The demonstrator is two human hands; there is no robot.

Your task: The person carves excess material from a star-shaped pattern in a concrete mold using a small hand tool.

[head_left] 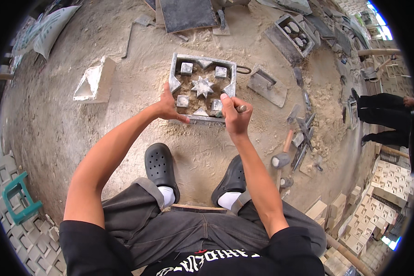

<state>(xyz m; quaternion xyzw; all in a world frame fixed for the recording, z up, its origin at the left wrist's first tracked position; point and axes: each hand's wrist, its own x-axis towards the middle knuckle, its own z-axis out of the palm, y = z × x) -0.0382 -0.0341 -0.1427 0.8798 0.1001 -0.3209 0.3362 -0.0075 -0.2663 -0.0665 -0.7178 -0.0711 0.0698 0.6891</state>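
Note:
A square grey metal mould [203,118] lies on the sandy ground in front of me, with an eight-pointed star in the middle, small square blocks near its corners and triangular pieces along its sides. Sandy material shows between these parts. My left hand [168,105] grips the mould's near left corner, fingers along the left side and thumb on the near edge. In my closed right hand [237,117] is a slim tool with a round handle [241,109], held over the near right corner. My fist hides most of it, so its kind is unclear.
A flat trowel [267,86] lies right of the mould, a pale cast block [95,80] to its left. Mallets [280,160] and metal tools [303,142] lie at right, near another mould [290,39]. A person [384,112] stands far right near stacked blocks [391,184].

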